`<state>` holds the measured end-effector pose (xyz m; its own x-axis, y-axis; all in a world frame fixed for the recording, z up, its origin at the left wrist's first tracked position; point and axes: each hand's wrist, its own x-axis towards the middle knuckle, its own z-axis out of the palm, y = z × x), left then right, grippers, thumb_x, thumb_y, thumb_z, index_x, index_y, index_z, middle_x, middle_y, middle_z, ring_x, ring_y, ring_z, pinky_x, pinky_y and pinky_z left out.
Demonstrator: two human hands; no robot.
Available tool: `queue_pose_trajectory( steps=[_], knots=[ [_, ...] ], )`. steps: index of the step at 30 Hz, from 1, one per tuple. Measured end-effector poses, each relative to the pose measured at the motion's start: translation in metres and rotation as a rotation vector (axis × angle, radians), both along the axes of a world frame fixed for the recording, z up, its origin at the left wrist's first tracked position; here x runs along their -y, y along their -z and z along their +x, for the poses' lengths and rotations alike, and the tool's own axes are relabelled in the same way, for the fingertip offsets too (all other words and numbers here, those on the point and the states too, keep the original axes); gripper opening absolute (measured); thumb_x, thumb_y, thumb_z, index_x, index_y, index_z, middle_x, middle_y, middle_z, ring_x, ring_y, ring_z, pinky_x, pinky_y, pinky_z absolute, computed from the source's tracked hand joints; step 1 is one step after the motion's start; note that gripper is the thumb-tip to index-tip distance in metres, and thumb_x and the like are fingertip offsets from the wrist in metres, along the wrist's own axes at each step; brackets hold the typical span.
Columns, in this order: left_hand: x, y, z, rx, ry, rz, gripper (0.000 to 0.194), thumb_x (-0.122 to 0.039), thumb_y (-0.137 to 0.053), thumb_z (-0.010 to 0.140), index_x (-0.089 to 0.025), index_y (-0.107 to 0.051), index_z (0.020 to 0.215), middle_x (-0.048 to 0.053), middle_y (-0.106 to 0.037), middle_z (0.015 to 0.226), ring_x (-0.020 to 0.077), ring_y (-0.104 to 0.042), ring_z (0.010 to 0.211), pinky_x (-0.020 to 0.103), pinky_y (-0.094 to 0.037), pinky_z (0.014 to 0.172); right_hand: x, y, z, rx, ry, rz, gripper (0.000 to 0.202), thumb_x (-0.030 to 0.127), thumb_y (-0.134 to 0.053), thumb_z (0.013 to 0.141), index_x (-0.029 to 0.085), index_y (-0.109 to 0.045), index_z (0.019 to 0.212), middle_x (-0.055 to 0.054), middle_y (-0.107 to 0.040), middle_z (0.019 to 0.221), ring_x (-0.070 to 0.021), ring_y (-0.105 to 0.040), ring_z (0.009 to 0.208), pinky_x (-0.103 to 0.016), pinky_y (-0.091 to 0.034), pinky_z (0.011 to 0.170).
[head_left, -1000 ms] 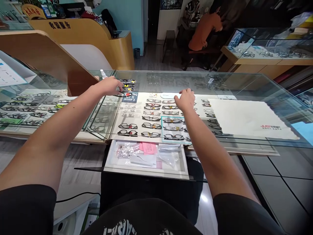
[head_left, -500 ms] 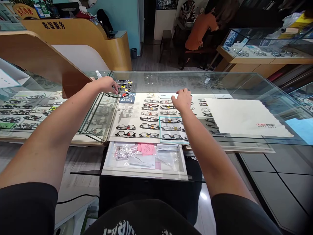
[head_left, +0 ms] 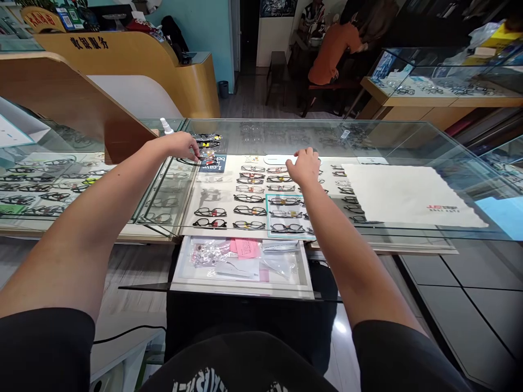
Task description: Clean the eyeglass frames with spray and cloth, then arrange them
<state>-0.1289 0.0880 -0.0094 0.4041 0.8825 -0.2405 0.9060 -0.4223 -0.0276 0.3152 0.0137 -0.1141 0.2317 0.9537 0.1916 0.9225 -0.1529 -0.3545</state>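
My left hand [head_left: 183, 145] reaches to the far left part of the glass counter, its fingers closed down on a pair of dark-framed eyeglasses [head_left: 188, 162]. More eyeglasses [head_left: 209, 137] lie just beyond it on the glass, and a small white spray bottle [head_left: 166, 126] stands behind the wrist. My right hand [head_left: 304, 166] is over the counter top with its fingers apart and holds nothing. Between and below the hands, rows of eyeglasses [head_left: 249, 210] show through the glass of the display case [head_left: 261, 126].
A cream cloth or paper sheet [head_left: 412, 196] lies on the counter at right. An open drawer [head_left: 304, 272] with plastic bags and pink slips juts out before me. A wooden panel [head_left: 77, 98] rises at left. People sit in the background, one in an orange top [head_left: 335, 49].
My left fingers have come slightly lower and to the right onto the eyeglasses, which have shifted a little. The right hand stays in place.
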Motion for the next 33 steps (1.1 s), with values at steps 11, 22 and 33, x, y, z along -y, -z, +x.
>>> queue_pose_trajectory(
  steps=[11,22,33],
  knots=[
    [0.049,-0.019,0.016,-0.097,0.074,0.023,0.042,-0.054,-0.072,0.091,-0.026,-0.090,0.116,0.006,-0.080,0.139,0.0351,-0.060,0.135,0.043,-0.043,0.117,-0.002,0.003,0.002,-0.010,-0.010,0.011,0.033,0.038,-0.055,0.105,0.018,-0.061,0.130,-0.025,-0.057,0.156,-0.0429,-0.051,0.142,-0.062,-0.044,0.120],
    [0.214,-0.043,0.052,0.257,0.284,-0.364,0.033,-0.062,-0.072,0.098,-0.033,-0.086,0.105,0.004,-0.077,0.134,0.0324,-0.062,0.134,0.043,-0.042,0.120,-0.010,0.011,0.005,-0.001,-0.001,0.021,0.037,0.039,-0.056,0.104,0.018,-0.062,0.133,-0.026,-0.056,0.157,-0.0459,-0.050,0.145,-0.065,-0.045,0.119],
    [0.310,0.029,0.102,0.408,0.269,-0.693,0.009,-0.035,-0.085,0.097,-0.027,-0.082,0.102,0.008,-0.075,0.132,0.0308,-0.068,0.130,0.040,-0.050,0.110,-0.016,0.020,0.012,-0.008,-0.023,0.066,0.038,0.043,-0.056,0.103,0.019,-0.064,0.131,-0.026,-0.057,0.154,-0.0460,-0.051,0.141,-0.067,-0.044,0.117]
  ],
)
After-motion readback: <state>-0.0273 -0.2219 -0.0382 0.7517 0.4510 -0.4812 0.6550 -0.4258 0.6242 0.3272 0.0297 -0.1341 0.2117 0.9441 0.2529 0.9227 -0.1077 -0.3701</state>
